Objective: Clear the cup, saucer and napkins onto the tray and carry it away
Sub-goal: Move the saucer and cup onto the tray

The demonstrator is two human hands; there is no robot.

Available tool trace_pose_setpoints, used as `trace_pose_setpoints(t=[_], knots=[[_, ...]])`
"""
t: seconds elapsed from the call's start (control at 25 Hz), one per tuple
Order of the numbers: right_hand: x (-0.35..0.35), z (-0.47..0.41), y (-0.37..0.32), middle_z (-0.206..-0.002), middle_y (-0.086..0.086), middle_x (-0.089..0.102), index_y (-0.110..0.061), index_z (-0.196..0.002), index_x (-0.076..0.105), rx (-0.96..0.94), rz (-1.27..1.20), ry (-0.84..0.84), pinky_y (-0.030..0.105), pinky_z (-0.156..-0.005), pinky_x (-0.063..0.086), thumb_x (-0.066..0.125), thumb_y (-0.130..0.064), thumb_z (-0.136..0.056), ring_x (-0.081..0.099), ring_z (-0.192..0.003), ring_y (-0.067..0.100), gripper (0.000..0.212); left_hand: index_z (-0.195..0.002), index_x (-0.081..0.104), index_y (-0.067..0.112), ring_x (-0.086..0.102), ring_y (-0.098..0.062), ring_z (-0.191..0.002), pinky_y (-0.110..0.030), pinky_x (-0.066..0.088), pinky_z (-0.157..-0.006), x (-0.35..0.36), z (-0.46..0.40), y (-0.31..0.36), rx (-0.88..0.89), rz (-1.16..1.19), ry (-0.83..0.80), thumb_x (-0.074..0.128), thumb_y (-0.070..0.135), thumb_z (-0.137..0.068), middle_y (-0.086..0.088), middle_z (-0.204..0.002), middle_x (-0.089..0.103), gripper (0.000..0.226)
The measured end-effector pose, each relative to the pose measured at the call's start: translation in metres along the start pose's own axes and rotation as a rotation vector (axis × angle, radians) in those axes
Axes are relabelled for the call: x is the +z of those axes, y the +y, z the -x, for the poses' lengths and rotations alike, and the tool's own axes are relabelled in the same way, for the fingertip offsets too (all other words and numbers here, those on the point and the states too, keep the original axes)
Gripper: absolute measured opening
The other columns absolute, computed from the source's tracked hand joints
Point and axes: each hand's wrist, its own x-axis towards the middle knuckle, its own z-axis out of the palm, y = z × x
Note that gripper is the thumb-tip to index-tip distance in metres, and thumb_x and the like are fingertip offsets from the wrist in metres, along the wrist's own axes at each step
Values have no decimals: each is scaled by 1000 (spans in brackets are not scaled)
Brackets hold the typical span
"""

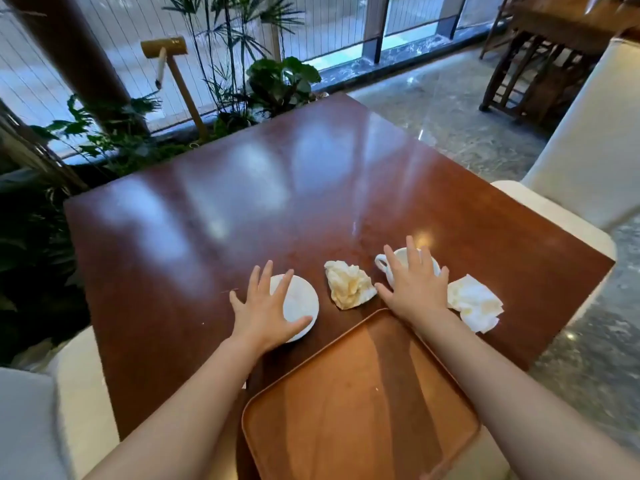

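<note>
A brown tray (360, 403) rests on the near edge of the dark wooden table (277, 188), with nothing on it. My left hand (265, 308) hovers over the left part of a white saucer (301, 303), fingers spread, holding nothing. My right hand (415, 285) is spread over a white cup (398, 259) whose handle points left; whether it touches the cup I cannot tell. A crumpled stained napkin (349, 284) lies between saucer and cup. A second white napkin (474, 303) lies right of the cup near the table's right edge.
Cream upholstered chairs (581, 161) stand at the right and another chair (41, 410) at the lower left. Green plants (104, 133) and a railing line the table's far left side. A wooden chair (540, 64) and stone floor lie beyond, upper right.
</note>
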Motion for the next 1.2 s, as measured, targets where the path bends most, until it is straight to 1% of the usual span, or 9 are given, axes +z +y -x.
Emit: trace_pose_setpoints(t=[0.12,0.2,0.32,0.44,0.56,0.68,0.92,1.08,1.2], knots=[[10,-14,17,-158,1,-4,-40,-145,7,4,-17,-94,67,-101,26,44,-63,-82,-1,-143,30,76,-141,-2,51,-21,-21,-142,-75,5,-101,14,-11,0,-77,38,-171,44,88,-52,5,-157,-21,107],[14,-20,29,-158,0,-5,-45,-144,3,1,-63,-147,65,-100,28,49,-61,-80,-2,-143,30,80,-140,-8,53,-23,-22,-141,-76,7,-100,22,-16,-4,-106,50,-235,48,90,-46,4,-155,-26,115],[11,-27,37,-158,2,3,-44,-143,7,-34,-88,-203,58,-97,37,57,-49,-77,5,-141,32,84,-139,-12,53,-23,-23,-141,-75,12,-100,21,-25,-5,-110,25,-294,56,86,-45,1,-155,-26,121],[5,-35,37,-151,8,19,-39,-142,20,-41,-133,-231,50,-90,45,65,-39,-73,21,-133,36,83,-139,-13,53,-17,-26,-142,-73,20,-99,17,-32,-4,-79,-12,-332,64,81,-45,0,-156,-21,125],[4,-36,35,-138,9,33,-34,-133,35,-57,-155,-179,45,-83,47,69,-34,-67,33,-120,37,74,-139,-13,51,-8,-30,-141,-69,28,-96,18,-32,-1,-33,-95,-302,67,76,-46,-3,-156,-10,125],[2,-34,34,-130,8,38,-33,-125,41,-56,-177,-139,42,-78,46,72,-33,-62,36,-114,37,70,-141,-6,48,4,-33,-137,-62,32,-95,17,-33,3,-23,-124,-251,68,71,-46,-7,-152,3,123],[-9,-15,31,-131,6,38,-33,-125,43,-70,-250,-30,40,-75,46,72,-31,-62,34,-118,34,69,-141,1,47,7,-30,-133,-62,32,-94,7,-16,11,-81,60,-156,71,68,-46,-6,-146,11,120],[-31,18,25,-134,5,39,-34,-127,44,-216,-310,79,39,-70,47,72,-33,-60,34,-121,32,72,-139,1,49,5,-22,-129,-58,34,-91,-6,28,25,-45,106,16,62,69,-41,0,-144,8,117],[-38,51,17,-135,6,39,-34,-129,45,-375,-297,34,42,-71,53,75,-31,-57,34,-122,31,78,-138,-2,50,6,-22,-129,-57,35,-90,2,76,42,0,64,35,55,70,-39,1,-143,6,116]])
